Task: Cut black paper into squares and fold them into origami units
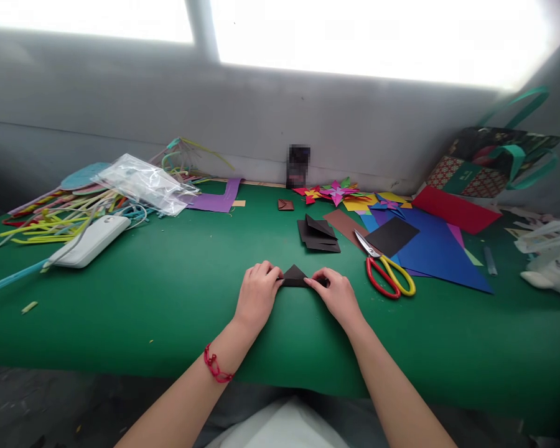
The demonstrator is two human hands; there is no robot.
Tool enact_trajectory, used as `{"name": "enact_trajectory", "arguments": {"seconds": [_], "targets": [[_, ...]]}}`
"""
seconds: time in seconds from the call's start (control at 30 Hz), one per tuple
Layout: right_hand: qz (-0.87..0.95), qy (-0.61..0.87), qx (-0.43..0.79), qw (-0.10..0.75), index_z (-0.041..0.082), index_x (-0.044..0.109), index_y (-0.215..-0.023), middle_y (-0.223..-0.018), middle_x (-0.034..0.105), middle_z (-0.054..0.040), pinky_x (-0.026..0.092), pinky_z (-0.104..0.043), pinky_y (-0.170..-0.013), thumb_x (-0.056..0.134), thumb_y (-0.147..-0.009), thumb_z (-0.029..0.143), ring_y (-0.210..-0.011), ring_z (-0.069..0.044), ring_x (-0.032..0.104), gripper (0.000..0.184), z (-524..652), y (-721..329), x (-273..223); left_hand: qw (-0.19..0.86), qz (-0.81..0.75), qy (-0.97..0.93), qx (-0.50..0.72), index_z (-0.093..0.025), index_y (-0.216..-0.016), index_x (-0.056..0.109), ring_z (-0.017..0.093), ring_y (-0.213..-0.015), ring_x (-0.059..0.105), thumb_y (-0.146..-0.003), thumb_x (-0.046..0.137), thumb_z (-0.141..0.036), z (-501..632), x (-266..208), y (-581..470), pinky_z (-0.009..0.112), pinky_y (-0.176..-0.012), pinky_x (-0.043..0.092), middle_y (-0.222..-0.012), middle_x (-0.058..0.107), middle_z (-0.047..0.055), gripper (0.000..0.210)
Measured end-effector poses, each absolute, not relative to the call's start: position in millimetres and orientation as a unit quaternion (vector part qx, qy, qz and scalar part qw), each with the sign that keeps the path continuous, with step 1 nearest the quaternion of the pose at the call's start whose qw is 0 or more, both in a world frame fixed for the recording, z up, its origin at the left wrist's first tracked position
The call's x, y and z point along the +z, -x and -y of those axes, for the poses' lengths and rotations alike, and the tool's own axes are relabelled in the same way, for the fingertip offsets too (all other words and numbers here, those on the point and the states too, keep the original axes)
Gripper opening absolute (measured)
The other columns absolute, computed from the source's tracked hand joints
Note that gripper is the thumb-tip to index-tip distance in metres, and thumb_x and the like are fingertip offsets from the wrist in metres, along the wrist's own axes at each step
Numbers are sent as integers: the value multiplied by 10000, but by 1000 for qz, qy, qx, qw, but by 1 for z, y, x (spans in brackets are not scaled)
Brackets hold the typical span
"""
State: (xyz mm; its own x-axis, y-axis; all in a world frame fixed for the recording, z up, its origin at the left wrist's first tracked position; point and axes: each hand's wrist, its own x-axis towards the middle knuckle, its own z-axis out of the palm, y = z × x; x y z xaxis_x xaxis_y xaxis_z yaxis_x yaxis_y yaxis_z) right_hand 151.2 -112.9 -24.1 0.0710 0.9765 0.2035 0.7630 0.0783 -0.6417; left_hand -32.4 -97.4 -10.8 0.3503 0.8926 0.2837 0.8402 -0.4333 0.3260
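Observation:
A small black paper [294, 275], folded to a triangle with its point away from me, lies on the green table between my hands. My left hand [260, 287] grips its left corner, fingers closed over the edge. At the opposite corner my right hand [335, 291] pinches the paper between thumb and fingers. Beyond them sits a pile of folded black paper pieces [318, 236]. Scissors [386, 274] with red and yellow handles rest to the right of my right hand, blades partly apart.
Coloured sheets, among them a blue sheet [441, 252], lie at the right. Paper flowers [338, 191] and a small brown folded paper [285, 205] are near the wall. Pipe cleaners, a plastic bag [142, 183] and a white device [93, 241] crowd the left. A patterned gift bag [471, 171] stands back right.

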Motion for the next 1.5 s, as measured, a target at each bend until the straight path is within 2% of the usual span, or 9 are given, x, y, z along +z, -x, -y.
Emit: {"name": "enact_trajectory", "arguments": {"seconds": [0.1, 0.17, 0.27, 0.47, 0.6, 0.77, 0.97, 1.3, 1.5], "targets": [[690, 620, 176, 331, 231, 584, -718, -758, 599, -23, 406, -296, -654, 531, -761, 407, -734, -188, 542, 189, 116, -154, -22, 165, -507, -818, 216, -211, -784, 501, 156, -780, 484, -783, 502, -194, 93, -11, 38, 271, -678, 381, -812, 528, 0, 17], [707, 599, 179, 331, 244, 604, -767, -806, 595, -28, 413, -306, -684, 538, -764, 372, -787, -198, 536, 144, 119, -156, -20, 193, -495, -819, 215, -213, -773, 499, 155, -788, 487, -765, 518, -173, 91, -12, 39, 262, -667, 384, -810, 533, -6, 45], [722, 581, 178, 331, 257, 623, -785, -828, 594, -19, 413, -303, -707, 524, -784, 306, -816, -192, 529, 111, 120, -159, -19, 188, -487, -824, 219, -215, -786, 503, 155, -813, 488, -766, 508, -154, 91, -12, 40, 258, -678, 385, -833, 536, -4, 64], [753, 574, 125, 297, 266, 641, -798, -694, 570, -3, 390, -289, -679, 511, -809, 291, -735, -176, 506, 132, 118, -163, -20, 167, -469, -842, 209, -213, -816, 495, 154, -812, 485, -789, 474, -159, 94, -12, 42, 260, -677, 381, -857, 534, 1, 64], [759, 575, 104, 289, 255, 626, -803, -725, 580, -10, 384, -295, -705, 480, -828, 288, -752, -177, 510, 152, 120, -161, -18, 123, -473, -849, 200, -201, -806, 482, 158, -789, 483, -812, 437, -148, 96, -10, 41, 273, -674, 372, -846, 532, 11, 70], [738, 584, 135, 312, 247, 597, -794, -764, 579, -17, 405, -289, -693, 485, -818, 311, -777, -180, 526, 131, 122, -158, -17, 52, -469, -863, 177, -189, -832, 503, 169, -781, 481, -856, 351, -153, 99, -8, 37, 294, -684, 359, -859, 529, 39, 158], [726, 597, 152, 305, 244, 595, -749, -760, 587, -21, 414, -300, -683, 503, -798, 348, -770, -191, 538, 148, 120, -160, -22, 80, -479, -851, 202, -189, -828, 545, 160, -776, 489, -851, 414, -270, 95, -12, 38, 290, -703, 363, -852, 538, 32, 156], [707, 611, 165, 316, 236, 613, -764, -772, 603, -24, 410, -296, -679, 501, -793, 354, -764, -188, 551, 165, 119, -160, -25, 92, -486, -843, 213, -188, -788, 556, 148, -739, 490, -858, 401, -272, 93, -16, 38, 275, -690, 367, -826, 549, 23, 190], [673, 639, 189, 321, 239, 636, -724, -752, 616, -20, 413, -291, -648, 533, -742, 405, -738, -187, 557, 197, 117, -160, -27, 181, -521, -800, 238, -193, -720, 531, 148, -773, 495, -841, 410, -317, 89, -15, 36, 262, -659, 380, -797, 544, 9, 211]]}}
